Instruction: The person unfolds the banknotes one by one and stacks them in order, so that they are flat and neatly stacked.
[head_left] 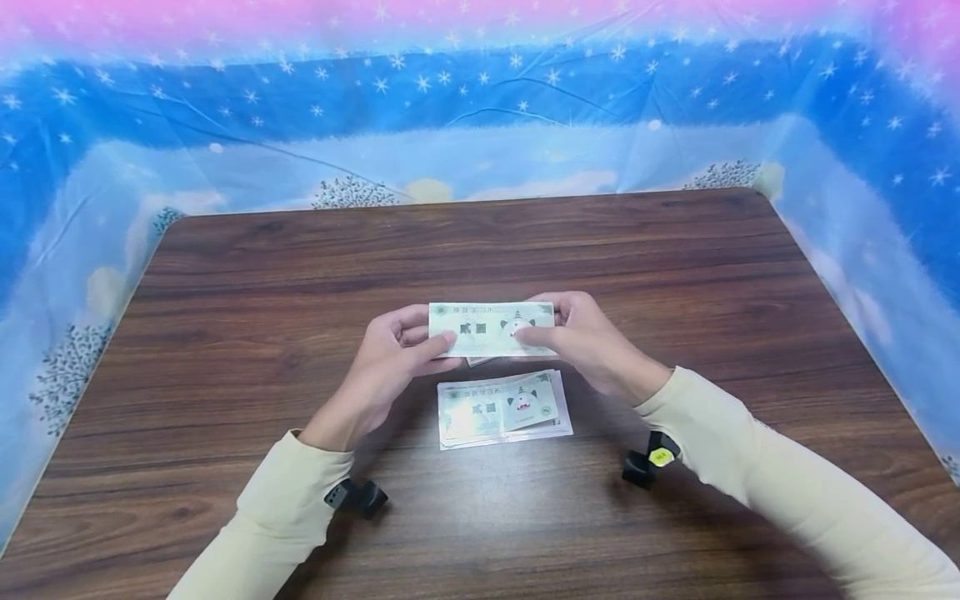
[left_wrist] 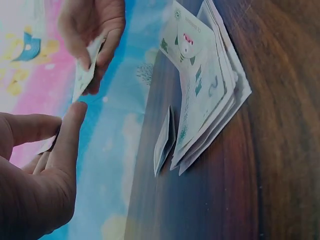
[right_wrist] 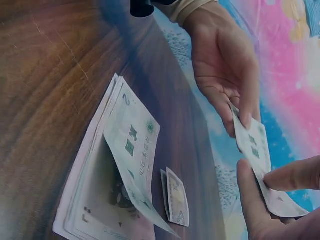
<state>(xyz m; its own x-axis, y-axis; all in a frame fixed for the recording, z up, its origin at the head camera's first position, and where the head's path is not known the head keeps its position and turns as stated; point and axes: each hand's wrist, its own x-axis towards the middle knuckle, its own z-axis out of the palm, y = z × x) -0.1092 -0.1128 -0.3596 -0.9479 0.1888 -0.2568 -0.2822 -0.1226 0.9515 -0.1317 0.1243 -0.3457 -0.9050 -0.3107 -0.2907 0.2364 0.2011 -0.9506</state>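
My left hand [head_left: 378, 362] pinches the left end of a pale green play banknote [head_left: 491, 343], its thumb on the printed face. At the other end, my right hand [head_left: 600, 346] pinches the same note with its thumb near a cartoon animal head. The note is held up off the table, roughly level from side to side. Closer to me lies a stack of similar notes [head_left: 468, 421]; its top note is creased and lifts at one end in the right wrist view. Behind the stack, a smaller folded note [right_wrist: 178, 197] rests on the table, mostly hidden by the held note in the head view.
The brown wood-grain table [head_left: 225, 350] has rounded far corners. A blue and pink cloth [head_left: 465, 83] with snowflakes and trees hangs around its far and side edges. Black wrist cameras sit at both cream sleeves [head_left: 285, 492].
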